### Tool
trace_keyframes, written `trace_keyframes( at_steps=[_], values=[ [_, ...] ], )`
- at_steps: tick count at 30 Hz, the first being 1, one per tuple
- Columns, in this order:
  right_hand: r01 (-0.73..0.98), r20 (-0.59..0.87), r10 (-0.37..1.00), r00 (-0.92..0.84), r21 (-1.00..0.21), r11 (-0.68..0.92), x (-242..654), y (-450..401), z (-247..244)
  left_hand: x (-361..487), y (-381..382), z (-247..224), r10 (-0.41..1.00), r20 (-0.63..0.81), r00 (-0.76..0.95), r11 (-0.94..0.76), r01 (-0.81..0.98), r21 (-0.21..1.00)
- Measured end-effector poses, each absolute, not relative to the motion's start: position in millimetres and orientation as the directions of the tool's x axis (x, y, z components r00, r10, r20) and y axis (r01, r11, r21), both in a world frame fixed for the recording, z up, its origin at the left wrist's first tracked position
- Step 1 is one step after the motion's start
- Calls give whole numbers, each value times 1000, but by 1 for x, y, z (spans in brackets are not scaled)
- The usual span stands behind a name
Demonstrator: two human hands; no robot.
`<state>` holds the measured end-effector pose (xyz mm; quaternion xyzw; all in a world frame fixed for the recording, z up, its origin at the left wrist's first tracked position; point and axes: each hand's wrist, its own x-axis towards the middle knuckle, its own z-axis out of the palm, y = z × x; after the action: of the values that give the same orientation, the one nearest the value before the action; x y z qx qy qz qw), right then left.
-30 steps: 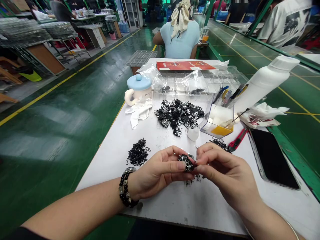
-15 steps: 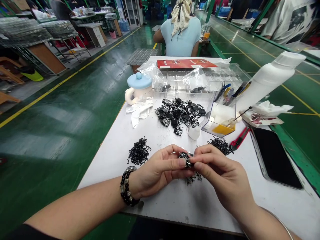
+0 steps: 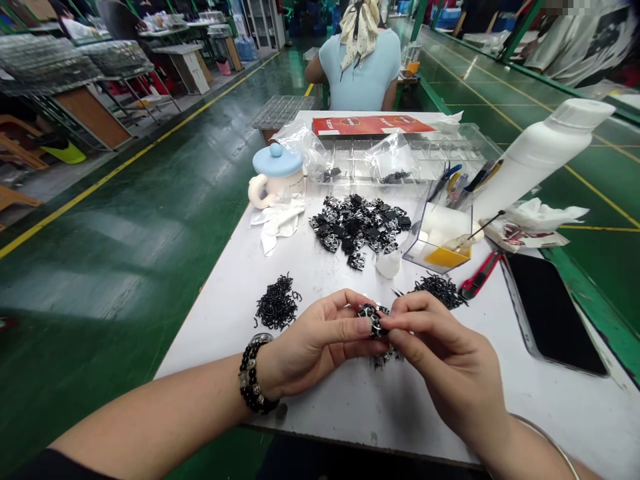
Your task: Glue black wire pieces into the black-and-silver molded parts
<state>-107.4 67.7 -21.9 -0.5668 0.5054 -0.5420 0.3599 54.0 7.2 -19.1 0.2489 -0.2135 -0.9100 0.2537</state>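
My left hand [image 3: 320, 337] is closed, with a small black-and-silver part [image 3: 373, 320] gripped between thumb and fingers. Thumb and fingers of my right hand [image 3: 445, 353] are pinched together against the right side of that part; whatever lies between their tips is too small to make out. A thin pointed tip [image 3: 397, 292] pokes out just behind the right fingers. More black-and-silver parts [image 3: 383, 360] lie on the table below my hands, partly covered. Beyond them spreads a large pile of similar parts [image 3: 357, 223]. Small black hooked pieces [image 3: 277, 303] are heaped left of my left hand, and another heap of black pieces [image 3: 440, 291] lies behind my right hand.
A small white bottle [image 3: 389, 264] stands before the big pile. On the right are a clear tool box [image 3: 440, 240], a red cutter [image 3: 481, 275], a phone [image 3: 555, 313] and a white bottle [image 3: 545, 153]. A lidded mug [image 3: 280, 177] and tissue [image 3: 277, 223] sit left. Another person [image 3: 357, 70] sits ahead.
My right fingers have shifted very slightly at the part, and the right hand has turned a little. The left hand keeps its grip in the same place.
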Motion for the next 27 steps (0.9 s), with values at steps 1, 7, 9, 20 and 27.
trace_keyframes(
  at_steps=[1, 7, 9, 20, 27],
  values=[
    [-181, 247, -964, -94, -957, -228, -108, 68, -22, 54, 7, -19, -568, -342, -749, -779, 354, 518],
    [-175, 217, -975, -50, -963, -206, -110, 69, -24, 54, 6, -20, -566, -327, -757, -770, 343, 539],
    [-171, 212, -976, -42, -964, -202, -111, 68, -24, 54, 7, -19, -563, -321, -762, -771, 344, 536],
    [-183, 208, -977, -53, -964, -195, -121, 63, -23, 55, 6, -19, -550, -268, -791, -771, 358, 527],
    [-259, 187, -980, -60, -952, -166, -128, 60, -21, 56, 5, -19, -576, -280, -768, -753, 365, 548]
  ],
)
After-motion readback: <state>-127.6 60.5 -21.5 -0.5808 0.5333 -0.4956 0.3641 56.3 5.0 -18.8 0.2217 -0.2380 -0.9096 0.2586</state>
